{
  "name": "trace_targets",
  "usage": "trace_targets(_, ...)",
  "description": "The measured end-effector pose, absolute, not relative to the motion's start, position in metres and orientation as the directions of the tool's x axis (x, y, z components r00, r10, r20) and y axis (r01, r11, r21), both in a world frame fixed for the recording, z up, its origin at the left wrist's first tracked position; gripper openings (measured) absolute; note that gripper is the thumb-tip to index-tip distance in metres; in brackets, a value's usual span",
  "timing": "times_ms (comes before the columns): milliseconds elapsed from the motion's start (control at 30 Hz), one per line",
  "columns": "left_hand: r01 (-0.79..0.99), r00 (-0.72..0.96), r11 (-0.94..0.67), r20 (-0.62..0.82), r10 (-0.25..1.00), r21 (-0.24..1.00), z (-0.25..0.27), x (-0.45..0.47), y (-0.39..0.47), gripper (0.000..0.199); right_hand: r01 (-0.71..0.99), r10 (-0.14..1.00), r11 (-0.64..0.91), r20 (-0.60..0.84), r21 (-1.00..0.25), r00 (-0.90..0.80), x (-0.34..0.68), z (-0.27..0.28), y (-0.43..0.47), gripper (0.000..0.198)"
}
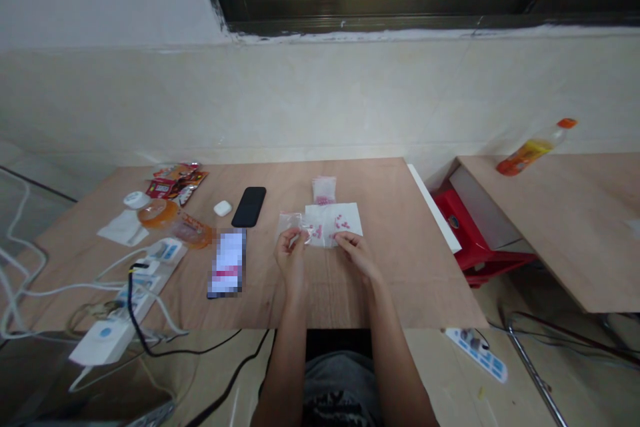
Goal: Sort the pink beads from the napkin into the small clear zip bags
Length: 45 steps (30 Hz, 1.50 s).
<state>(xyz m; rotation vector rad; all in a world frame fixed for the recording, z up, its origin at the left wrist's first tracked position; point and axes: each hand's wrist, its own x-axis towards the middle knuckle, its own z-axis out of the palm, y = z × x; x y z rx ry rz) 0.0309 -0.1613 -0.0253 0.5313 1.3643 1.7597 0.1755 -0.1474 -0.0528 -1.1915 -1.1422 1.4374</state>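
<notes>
A white sheet of paper (353, 209) lies on the wooden table with small red pieces (343, 221) scattered in two loose groups. My left hand (290, 247) pinches a small clear plastic bag (289, 219) at the paper's left side. The bag's mouth end reaches over the paper's edge. My right hand (357, 253) rests at the paper's lower right, thumb and fingertips together close to the red pieces. Whatever those fingertips hold is too small to make out. Just behind the paper lies a second clear bag (324, 189) with pinkish-red contents.
Left of my hands are a phone with a lit screen (229, 263), a black phone (249, 207), a white case (223, 208), an orange bottle (175, 221), red snack packets (177, 180) and a power strip (150, 283) with cables. Another bottle (535, 148) lies on the right-hand table.
</notes>
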Motion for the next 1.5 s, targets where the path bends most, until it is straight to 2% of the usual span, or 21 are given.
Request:
trace_targets(333, -0.248, -0.511, -0.042, -0.093, 0.854, 0.968, -0.030, 0.029, -0.172, 0.024, -0.071, 0.984, -0.152, -0.145, -0.986, -0.099, 0.177, -0.063, -0.153, 0.031)
trace_targets(467, -0.086, -0.457, -0.005, -0.036, 0.889, 0.996, -0.033, 0.025, -0.169, 0.020, -0.078, 0.988, -0.138, -0.131, -0.987, -0.085, 0.177, -0.063, -0.154, 0.029)
trace_targets(667, 0.197, -0.239, 0.025, 0.024, 0.971, 0.980, -0.027, 0.031, -0.172, 0.018, 0.019, 0.988, -0.060, -0.062, -0.998, -0.144, 0.177, -0.060, -0.154, 0.033)
trace_targets(833, 0.263, -0.147, -0.037, 0.078, 0.986, 0.964, -0.031, 0.035, -0.173, 0.013, 0.095, 0.983, -0.014, -0.031, -0.995, -0.180, 0.178, -0.057, -0.155, 0.032)
trace_targets(1000, 0.364, -0.048, -0.058, 0.081, 0.996, 0.929, -0.037, 0.032, -0.173, 0.019, 0.099, 0.974, 0.012, -0.011, -0.995, -0.228, 0.179, -0.057, -0.157, 0.029)
trace_targets(1133, 0.514, -0.029, -0.081, 0.111, 0.993, 0.854, -0.038, 0.036, -0.176, 0.021, 0.136, 0.994, 0.037, 0.022, -0.990, -0.103, 0.179, -0.056, -0.156, 0.028)
trace_targets(1233, 0.510, 0.006, -0.104, 0.117, 0.993, 0.854, -0.040, 0.039, -0.177, 0.023, 0.163, 0.996, 0.059, 0.048, -0.985, -0.069, 0.179, -0.054, -0.157, 0.028)
trace_targets(1500, 0.507, 0.080, -0.112, 0.082, 0.993, 0.855, -0.045, 0.036, -0.174, 0.028, 0.178, 0.979, 0.042, 0.005, -0.983, -0.206, 0.183, -0.056, -0.159, 0.024)
